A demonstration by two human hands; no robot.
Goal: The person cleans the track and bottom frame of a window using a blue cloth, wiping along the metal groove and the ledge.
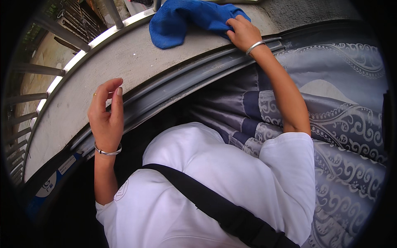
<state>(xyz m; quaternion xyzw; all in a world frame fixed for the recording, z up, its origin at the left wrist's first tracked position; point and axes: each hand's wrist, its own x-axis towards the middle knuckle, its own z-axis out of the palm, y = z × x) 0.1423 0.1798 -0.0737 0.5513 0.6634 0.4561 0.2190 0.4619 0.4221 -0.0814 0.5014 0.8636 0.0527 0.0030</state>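
Note:
A blue cloth (173,28) lies bunched on the concrete window ledge (133,65), at the top of the view. My right hand (245,34) grips its right end with bent fingers, and a silver bangle circles that wrist. Below the ledge runs a grey metal window track (173,82) with long grooves. My left hand (107,114) is raised over the left part of the track, holding nothing. Its fingers are loosely curled, with a small gap to the thumb. A ring and a silver bangle are on this hand and wrist.
Metal railing bars (73,35) rise from a bright rail (74,62) along the ledge's outer side. Patterned grey curtains (341,117) hang on the right, close to my right arm. A rough grey wall (313,14) stands at the upper right. Blue-and-white labels (48,186) show at lower left.

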